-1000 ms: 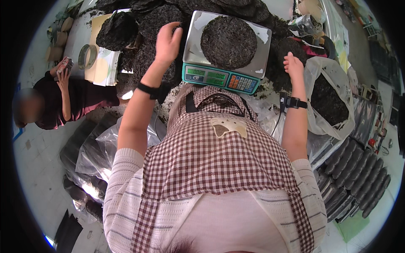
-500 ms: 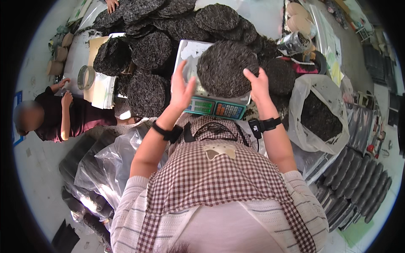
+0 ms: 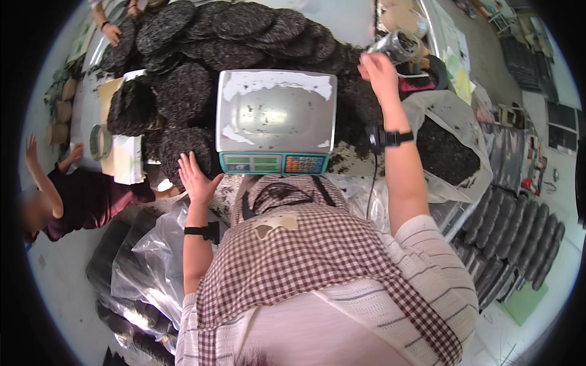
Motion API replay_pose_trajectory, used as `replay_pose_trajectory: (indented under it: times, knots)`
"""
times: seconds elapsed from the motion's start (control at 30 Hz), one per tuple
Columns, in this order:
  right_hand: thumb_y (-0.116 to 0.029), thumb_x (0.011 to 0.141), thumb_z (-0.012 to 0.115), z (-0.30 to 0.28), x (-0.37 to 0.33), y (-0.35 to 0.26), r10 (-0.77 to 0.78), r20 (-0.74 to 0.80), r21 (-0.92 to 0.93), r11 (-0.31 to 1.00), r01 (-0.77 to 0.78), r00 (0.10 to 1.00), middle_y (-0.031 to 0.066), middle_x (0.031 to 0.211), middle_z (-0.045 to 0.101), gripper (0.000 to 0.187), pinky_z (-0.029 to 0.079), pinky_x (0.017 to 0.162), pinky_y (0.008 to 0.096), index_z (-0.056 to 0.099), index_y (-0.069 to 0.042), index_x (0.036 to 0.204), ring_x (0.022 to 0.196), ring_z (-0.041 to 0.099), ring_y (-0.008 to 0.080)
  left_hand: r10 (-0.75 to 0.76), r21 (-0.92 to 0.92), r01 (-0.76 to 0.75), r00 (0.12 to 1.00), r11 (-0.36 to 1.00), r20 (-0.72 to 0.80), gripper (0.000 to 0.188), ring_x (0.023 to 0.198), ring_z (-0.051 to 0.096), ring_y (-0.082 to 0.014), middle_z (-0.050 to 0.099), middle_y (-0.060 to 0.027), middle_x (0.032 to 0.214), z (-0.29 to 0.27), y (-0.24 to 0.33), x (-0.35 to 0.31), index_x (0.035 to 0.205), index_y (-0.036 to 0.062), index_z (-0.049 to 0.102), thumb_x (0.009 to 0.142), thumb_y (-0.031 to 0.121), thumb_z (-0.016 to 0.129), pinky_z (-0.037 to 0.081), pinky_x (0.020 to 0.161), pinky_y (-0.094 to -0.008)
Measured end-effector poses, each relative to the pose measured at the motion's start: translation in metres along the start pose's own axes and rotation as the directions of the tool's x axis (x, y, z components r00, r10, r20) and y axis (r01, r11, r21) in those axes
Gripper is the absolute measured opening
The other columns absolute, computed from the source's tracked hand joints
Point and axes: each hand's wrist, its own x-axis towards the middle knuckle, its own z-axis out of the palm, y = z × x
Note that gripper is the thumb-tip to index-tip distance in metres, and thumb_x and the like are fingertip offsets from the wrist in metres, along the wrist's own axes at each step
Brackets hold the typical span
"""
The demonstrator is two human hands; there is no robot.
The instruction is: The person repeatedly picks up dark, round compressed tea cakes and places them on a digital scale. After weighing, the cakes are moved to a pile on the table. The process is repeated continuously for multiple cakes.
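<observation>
A scale (image 3: pixel 278 122) with a bare metal plate and a green-framed keypad stands in front of me. Dark round cakes of pressed, seaweed-like flakes surround it. My left hand (image 3: pixel 198 181) is open, fingers spread, at the near edge of a dark cake (image 3: pixel 186 149) left of the scale. My right hand (image 3: pixel 381 76) reaches out beyond the scale's right side, just below a clear jar (image 3: pixel 400 46). Its fingers are slightly bent and apart from the thumb, with nothing visible in them. Dark cakes (image 3: pixel 360 100) lie to the left of that wrist.
Overlapping cakes (image 3: pixel 244 21) line the table's far side. At right stands a plastic sack (image 3: pixel 448 149) of loose dark flakes. Another person (image 3: pixel 91 195) is at the left; further hands (image 3: pixel 112 33) touch the far-left cakes. Clear plastic bags (image 3: pixel 162 250) lie at lower left.
The dark cake held over the scale is gone from both hands. My left hand has moved down and left to the scale's near-left side; my right hand has moved up toward the jar.
</observation>
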Motion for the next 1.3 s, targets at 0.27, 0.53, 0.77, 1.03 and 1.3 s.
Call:
replay_pose_trajectory:
  times: [0.27,0.53,0.77,1.03,1.3]
  knots:
    - [-0.033,0.078,0.091,-0.087,-0.109,0.142,-0.287,0.076,-0.822,0.524,0.223,0.955,0.0212,0.144,0.061,0.074,0.047,0.113,0.044,0.06,-0.003,0.139,0.134,0.058,0.0359,0.068,-0.008,-0.068,0.996,0.998,0.06,0.111,0.148,0.043,-0.0399,0.041,-0.024,0.163,-0.017,-0.019,0.021,0.159,0.0052,0.038,0.068,0.033,0.095,0.038,0.121,-0.0465]
    - [-0.032,0.071,0.094,-0.087,-0.087,0.161,-0.043,0.047,-0.94,0.336,0.058,0.998,0.0062,0.14,0.064,0.072,0.045,0.107,0.0488,0.066,-0.012,0.135,0.132,0.056,0.0271,0.098,-0.135,-0.074,0.98,0.988,0.175,0.1,0.149,0.043,-0.0364,0.042,-0.0181,0.165,-0.015,-0.057,0.034,0.157,0.0047,0.041,0.076,0.037,0.09,0.037,0.122,-0.0439]
    - [-0.022,0.085,0.082,-0.14,-0.043,0.177,-0.174,0.014,-0.734,0.667,0.128,0.985,0.011,0.099,0.072,0.019,0.058,0.081,0.0444,0.077,-0.007,0.096,0.087,0.071,0.0337,0.13,-0.194,-0.11,0.987,0.975,0.097,0.102,0.153,0.037,-0.0378,0.036,-0.0188,0.168,0.003,-0.056,0.033,0.158,0.0045,0.039,0.075,0.031,0.091,0.033,0.124,-0.0461]
    - [-0.015,0.086,0.072,-0.132,-0.015,0.212,-0.328,0.04,-0.965,0.233,0.122,0.944,0.0109,0.091,0.066,0.007,0.057,0.079,0.0471,0.071,-0.009,0.083,0.091,0.068,0.0333,0.143,-0.125,-0.13,0.984,0.984,0.109,0.109,0.155,0.031,-0.0403,0.032,-0.0215,0.169,0.004,-0.052,0.03,0.162,0.0043,0.03,0.075,0.03,0.09,0.031,0.125,-0.048]
    - [-0.001,0.1,0.06,-0.153,-0.004,0.236,-0.072,-0.318,-0.235,0.972,-0.005,0.945,0.009,0.1,0.069,0.005,0.06,0.078,0.0354,0.065,-0.001,0.099,0.094,0.074,0.0233,0.137,-0.114,-0.129,0.989,0.985,0.064,0.106,0.156,0.029,-0.0434,0.029,-0.024,0.169,0.013,-0.05,0.024,0.161,0.0019,0.029,0.077,0.03,0.089,0.028,0.126,-0.0498]
